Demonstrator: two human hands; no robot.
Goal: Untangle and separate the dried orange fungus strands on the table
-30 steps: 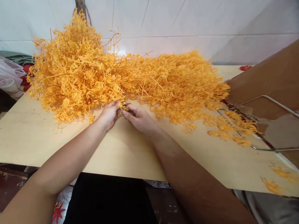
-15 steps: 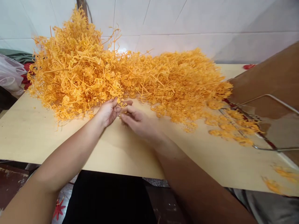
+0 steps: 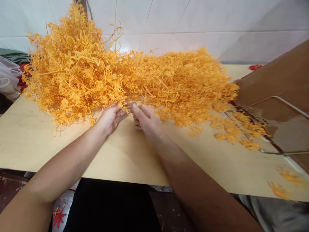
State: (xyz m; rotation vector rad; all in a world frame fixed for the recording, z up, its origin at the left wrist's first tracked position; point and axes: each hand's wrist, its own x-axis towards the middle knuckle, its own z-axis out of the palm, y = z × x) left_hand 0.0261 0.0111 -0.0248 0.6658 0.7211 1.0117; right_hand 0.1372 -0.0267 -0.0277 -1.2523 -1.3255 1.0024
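Note:
A big heap of yellow-orange artificial flower sprigs (image 3: 79,71), thin and spidery, lies tangled across the table. At its front edge, my left hand (image 3: 112,119) is turned palm up, its fingers bent around a small yellow sprig (image 3: 123,105) that shows at the fingertips. Close on the right, my right hand (image 3: 146,120) has its thumb pressed to the forefinger and the other fingers curled in. The two hands' fingertips nearly meet. Whatever is in the right pinch is too small to make out.
A brown cardboard box (image 3: 277,83) with a bent metal wire frame (image 3: 272,97) stands at the right. Loose yellow flower pieces (image 3: 277,190) lie at the table's right front. A clear plastic bag (image 3: 9,69) is at the left, and white tiles (image 3: 169,19) back the table.
My right hand has moved slightly right, away from my left palm, and its thumb now points up and forward. My left hand keeps its place by the sprig. The view has shifted slightly.

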